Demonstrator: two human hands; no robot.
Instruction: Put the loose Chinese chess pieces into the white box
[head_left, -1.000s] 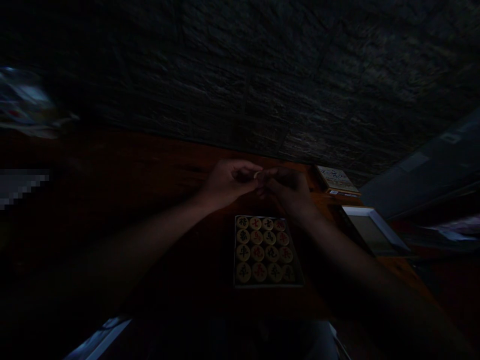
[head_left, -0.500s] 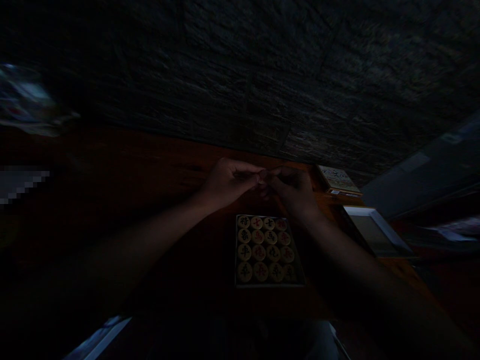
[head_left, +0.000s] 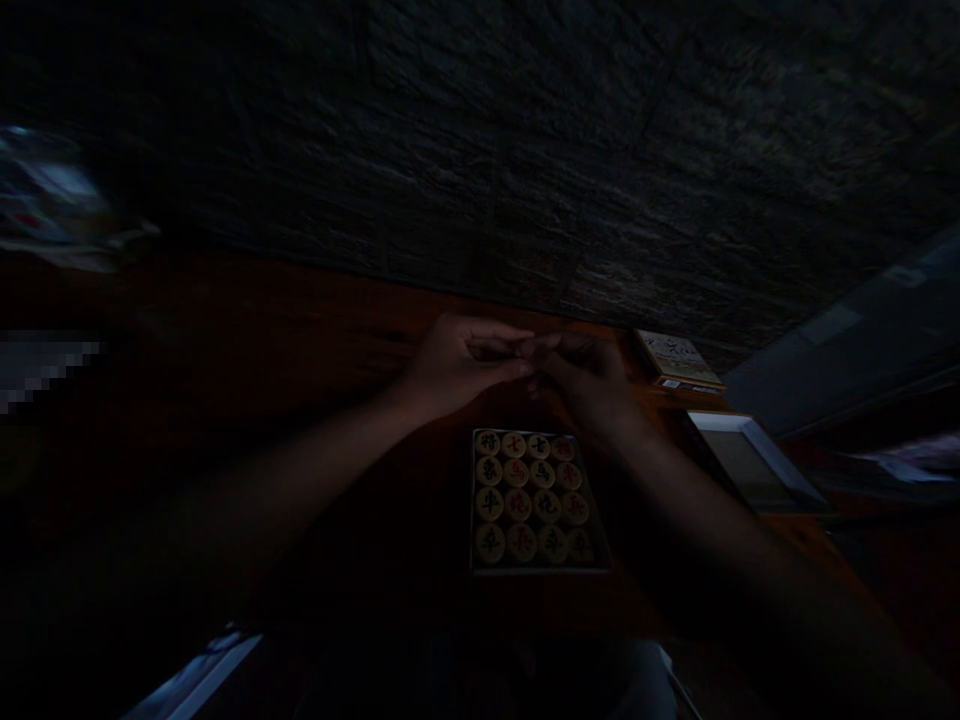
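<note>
The scene is very dark. My left hand (head_left: pixel 457 365) and my right hand (head_left: pixel 585 380) meet fingertip to fingertip above a reddish wooden table (head_left: pixel 300 340), both with fingers curled in a pinch. What they pinch is hidden between the fingers. Just below them lies an open square box (head_left: pixel 600 560) filled with round pale chess pieces (head_left: pixel 517 505) marked with red and black characters, set in rows.
At the right of the table lie a flat printed box lid (head_left: pixel 675 360) and a white-rimmed tray or lid (head_left: pixel 750 460). A dark rough stone-like wall (head_left: pixel 525 150) rises behind the table. Blurred items sit at the far left (head_left: pixel 45 210).
One second ago a pale round piece showed between my fingertips; now the fingers have closed over that spot and it is hidden. The hands stayed in place.
</note>
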